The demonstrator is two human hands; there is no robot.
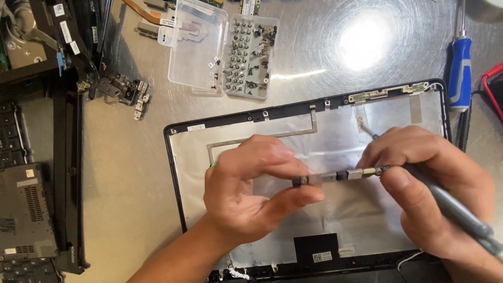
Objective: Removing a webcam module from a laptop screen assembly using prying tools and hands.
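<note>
In the head view, a narrow strip module [340,175] is held up above an opened laptop lid [314,136] that lies face up on a scratched metal table [136,173]. The strip's left end is pinched between the thumb and forefinger of the left hand [251,191], which is clenched on it. Its right end is met by the fingertips of the right hand [427,183], in which a grey tool [456,209] is also gripped; the tool's shaft runs down toward the lower right corner, and its tip is seen near the strip's right end. Whether the tip touches the strip cannot be told.

The lid's inside is lined with silver foil, framed in black, with a thin flat cable [262,137] laid along the upper part. A clear screw box [222,50] stands open beyond the lid, its right half filled with small dark screws. A pair of metal hinges [126,91] lies to the left of the box. Black laptop parts [36,173] are stacked along the left edge. A blue-handled screwdriver [460,68] lies at the right, just beside the lid's upper right corner.
</note>
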